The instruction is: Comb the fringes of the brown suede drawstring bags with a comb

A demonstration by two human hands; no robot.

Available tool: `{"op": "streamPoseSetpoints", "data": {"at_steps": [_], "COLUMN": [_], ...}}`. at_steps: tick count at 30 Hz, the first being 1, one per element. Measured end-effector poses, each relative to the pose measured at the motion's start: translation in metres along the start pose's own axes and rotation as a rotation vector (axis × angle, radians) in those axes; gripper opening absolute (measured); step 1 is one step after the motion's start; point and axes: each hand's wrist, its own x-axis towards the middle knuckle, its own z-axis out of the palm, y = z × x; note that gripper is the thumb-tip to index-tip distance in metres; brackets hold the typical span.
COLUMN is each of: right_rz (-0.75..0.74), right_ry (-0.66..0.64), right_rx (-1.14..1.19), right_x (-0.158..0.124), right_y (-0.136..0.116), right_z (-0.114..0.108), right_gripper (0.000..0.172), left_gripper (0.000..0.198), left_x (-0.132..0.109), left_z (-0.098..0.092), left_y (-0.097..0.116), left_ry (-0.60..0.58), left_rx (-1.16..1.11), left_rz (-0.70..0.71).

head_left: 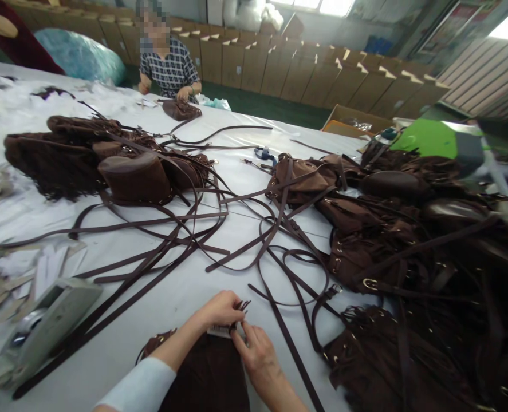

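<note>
My left hand (219,312) and my right hand (256,349) meet at the near edge of the white table (180,286), both pinching a small white tag (220,330) and dark fringe at the top of a brown suede bag (206,372) that lies under my forearms. The fingers of both hands are closed on the tag. A white sleeve covers my left forearm.
Piles of brown fringed bags lie at the left (103,160) and right (408,257), with long brown straps (185,229) tangled between them. A grey tool (47,326) sits at the near left. Across the table a person (168,63) handles a bag. Cardboard boxes (322,74) line the back.
</note>
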Motion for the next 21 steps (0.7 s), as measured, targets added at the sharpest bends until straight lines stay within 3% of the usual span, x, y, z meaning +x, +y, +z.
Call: {"op": "streamPoseSetpoints", "data": {"at_steps": [6, 15, 21], "right_rz": [0.035, -0.119, -0.195], "right_ry": [-0.003, -0.065, -0.158], "right_rx": [-0.153, -0.147, -0.195], "right_x": [0.005, 0.012, 0.027], "right_y": [0.008, 0.015, 0.02], "right_z": [0.026, 0.023, 0.026], "right_gripper": [0.03, 0.03, 0.032], "left_gripper": [0.011, 0.023, 0.014], "left_x": [-0.013, -0.039, -0.04], "left_z": [0.009, 0.026, 0.03], "left_y": [0.008, -0.01, -0.026], "left_ry": [0.187, 0.396, 0.52], "left_rx": [0.009, -0.087, -0.311], "left_rz": [0.104, 0.102, 0.044]}}
